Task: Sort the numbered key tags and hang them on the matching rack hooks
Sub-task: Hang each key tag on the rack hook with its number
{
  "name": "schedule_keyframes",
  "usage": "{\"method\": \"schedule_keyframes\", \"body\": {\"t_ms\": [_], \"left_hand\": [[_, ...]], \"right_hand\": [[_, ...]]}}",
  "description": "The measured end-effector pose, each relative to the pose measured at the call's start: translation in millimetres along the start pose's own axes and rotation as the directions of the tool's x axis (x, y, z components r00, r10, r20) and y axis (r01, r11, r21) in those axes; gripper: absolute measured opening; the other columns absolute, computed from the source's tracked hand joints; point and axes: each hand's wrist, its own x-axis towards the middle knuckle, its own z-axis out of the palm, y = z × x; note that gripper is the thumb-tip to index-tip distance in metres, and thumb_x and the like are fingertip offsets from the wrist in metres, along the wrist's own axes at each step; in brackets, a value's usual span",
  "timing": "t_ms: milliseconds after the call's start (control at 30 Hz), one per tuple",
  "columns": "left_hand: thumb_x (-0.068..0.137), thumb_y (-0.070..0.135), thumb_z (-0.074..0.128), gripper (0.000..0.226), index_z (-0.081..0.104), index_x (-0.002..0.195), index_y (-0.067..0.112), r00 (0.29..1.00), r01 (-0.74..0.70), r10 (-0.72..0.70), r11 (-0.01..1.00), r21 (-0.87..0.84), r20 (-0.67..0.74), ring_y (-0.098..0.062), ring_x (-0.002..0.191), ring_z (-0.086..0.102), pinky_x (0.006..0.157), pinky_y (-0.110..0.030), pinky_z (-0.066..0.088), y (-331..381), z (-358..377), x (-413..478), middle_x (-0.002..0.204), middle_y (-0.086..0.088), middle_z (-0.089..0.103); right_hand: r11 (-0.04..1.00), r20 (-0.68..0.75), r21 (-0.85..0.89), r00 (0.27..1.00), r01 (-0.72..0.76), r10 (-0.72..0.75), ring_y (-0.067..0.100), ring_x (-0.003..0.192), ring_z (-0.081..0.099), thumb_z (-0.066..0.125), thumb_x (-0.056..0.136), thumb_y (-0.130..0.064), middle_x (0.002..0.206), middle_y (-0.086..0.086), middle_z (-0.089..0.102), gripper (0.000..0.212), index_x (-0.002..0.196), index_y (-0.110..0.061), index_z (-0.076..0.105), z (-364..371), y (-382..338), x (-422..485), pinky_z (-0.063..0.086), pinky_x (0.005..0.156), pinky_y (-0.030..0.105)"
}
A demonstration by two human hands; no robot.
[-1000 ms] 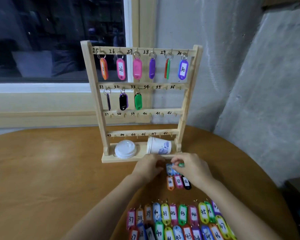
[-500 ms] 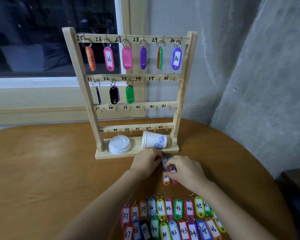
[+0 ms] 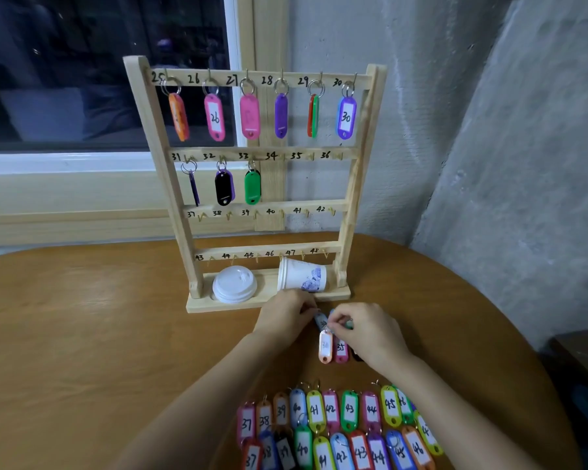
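A wooden rack point(image 3: 353, 205) stands at the table's back, its hooks numbered 25 to 48. Tags hang on hooks 25 to 33; the lower rows are bare. My left hand point(image 3: 286, 317) and my right hand point(image 3: 367, 330) meet just in front of the rack's base, both pinching a blue key tag point(image 3: 320, 321) between them. Right below lie an orange tag point(image 3: 325, 347) and a pink tag marked 35 point(image 3: 341, 349). Two rows of several coloured tags point(image 3: 333, 425), numbered 37 and up, lie near the front edge.
A white cup lid point(image 3: 234, 283) and a paper cup on its side point(image 3: 301, 275) rest on the rack's base. The round wooden table point(image 3: 82, 334) meets a window sill behind and a grey wall on the right.
The view has drifted a little. My hands stay together at the blue tag; the orange and pink tags beneath them show more now.
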Motion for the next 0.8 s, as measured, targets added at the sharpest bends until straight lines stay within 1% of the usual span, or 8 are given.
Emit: {"method": "schedule_keyframes", "body": {"t_ms": [100,233,333,467,600,667,700,800], "left_hand": [[0.088,0.022,0.062,0.013,0.073,0.095,0.019,0.999,0.031,-0.034,0.997,-0.072,-0.036,-0.012,0.082,0.059,0.073,-0.03,0.05,0,-15,-2,0.092,0.003,0.069],[0.083,0.013,0.068,0.011,0.074,0.075,0.009,0.99,0.049,-0.069,0.986,-0.158,-0.122,-0.005,0.059,0.052,0.059,-0.016,0.037,1,-48,0,0.068,0.001,0.066],[0.08,0.01,0.072,0.008,0.074,0.073,0.006,0.976,0.044,-0.087,0.976,-0.213,-0.198,0.004,0.054,0.05,0.054,-0.008,0.036,8,-80,-1,0.063,0.005,0.064],[0.08,0.011,0.072,0.006,0.076,0.079,0.008,0.955,-0.004,-0.074,0.965,-0.262,-0.286,-0.007,0.06,0.061,0.062,-0.02,0.049,22,-125,-4,0.07,-0.002,0.072],[0.083,0.01,0.068,0.008,0.075,0.083,0.006,0.937,-0.041,-0.055,0.963,-0.267,-0.344,-0.003,0.056,0.056,0.053,-0.013,0.045,37,-166,2,0.072,-0.004,0.07],[0.084,0.01,0.068,0.009,0.075,0.085,0.004,0.921,-0.049,-0.073,0.953,-0.3,-0.382,0.001,0.058,0.055,0.054,-0.009,0.043,43,-181,7,0.075,-0.003,0.07],[0.084,0.01,0.068,0.009,0.075,0.085,0.005,0.91,-0.055,-0.079,0.95,-0.308,-0.406,0.0,0.058,0.055,0.056,-0.011,0.044,45,-187,10,0.075,-0.002,0.069],[0.084,0.017,0.069,0.008,0.075,0.082,0.012,0.87,-0.055,-0.103,0.952,-0.302,-0.482,-0.011,0.056,0.053,0.057,-0.029,0.048,51,-197,22,0.07,-0.007,0.07]], "right_hand": [[0.999,-0.016,0.049,1.0,-0.018,0.018,0.002,0.078,0.06,0.064,0.087,-0.038,0.087,-0.017,0.069,0.008,0.087,-0.034,0.07,-7,-4,3,0.039,0.053,0.018],[0.993,-0.037,0.119,0.999,0.003,0.001,-0.004,0.075,0.059,0.068,0.085,-0.036,0.081,-0.02,0.068,0.004,0.083,-0.035,0.071,-19,-16,9,0.049,0.06,0.02],[0.982,-0.055,0.184,0.998,0.042,-0.032,-0.007,0.074,0.062,0.072,0.081,-0.034,0.075,-0.02,0.068,0.002,0.08,-0.032,0.071,-32,-31,16,0.056,0.065,0.025],[0.97,-0.136,0.227,0.989,0.088,-0.057,-0.005,0.072,0.06,0.074,0.079,-0.031,0.072,-0.019,0.066,0.005,0.077,-0.032,0.07,-57,-55,28,0.053,0.065,0.022],[0.954,-0.208,0.244,0.97,0.176,-0.126,-0.005,0.072,0.059,0.071,0.083,-0.028,0.074,-0.019,0.065,0.003,0.08,-0.03,0.072,-81,-78,41,0.053,0.068,0.027],[0.945,-0.253,0.251,0.957,0.207,-0.142,-0.002,0.073,0.06,0.07,0.082,-0.029,0.074,-0.019,0.066,0.003,0.079,-0.03,0.072,-92,-87,49,0.054,0.07,0.031],[0.943,-0.275,0.249,0.95,0.22,-0.149,0.001,0.074,0.061,0.071,0.082,-0.03,0.075,-0.018,0.067,0.003,0.079,-0.03,0.072,-97,-91,52,0.054,0.071,0.033],[0.939,-0.312,0.24,0.935,0.247,-0.166,0.001,0.072,0.059,0.07,0.082,-0.032,0.073,-0.018,0.066,0.006,0.076,-0.032,0.069,-111,-102,59,0.052,0.069,0.03]]}}
